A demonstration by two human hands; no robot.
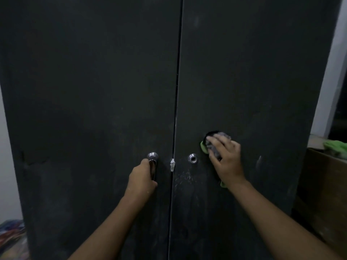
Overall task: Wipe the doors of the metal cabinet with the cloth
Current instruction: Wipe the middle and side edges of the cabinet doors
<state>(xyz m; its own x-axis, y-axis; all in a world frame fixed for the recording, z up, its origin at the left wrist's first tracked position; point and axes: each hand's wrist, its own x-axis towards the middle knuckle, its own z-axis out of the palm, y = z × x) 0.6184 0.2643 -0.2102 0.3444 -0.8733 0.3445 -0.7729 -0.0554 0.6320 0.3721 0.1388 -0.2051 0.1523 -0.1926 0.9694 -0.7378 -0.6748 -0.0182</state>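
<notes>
Mid-wipe on the tall dark metal cabinet [225, 44], both doors closed

Pressing the crumpled grey-and-green cloth [211, 145] flat against the right door [262, 91] with the right hand [228, 162], fingers spread and pretty much straight over it, just up and right of the small round silver lock [193, 158]. Gripping the silver lever handle [153, 164] on the left door [84, 100] with the left hand [141, 178], fingers wrapped tight round it. Also spotting a white scrap [172, 165] stuck in the seam between the doors, pale scuffs [185, 178] under the lock, and another green rag [336, 145] lying on a brown cardboard box [326, 184] off to the right
</notes>
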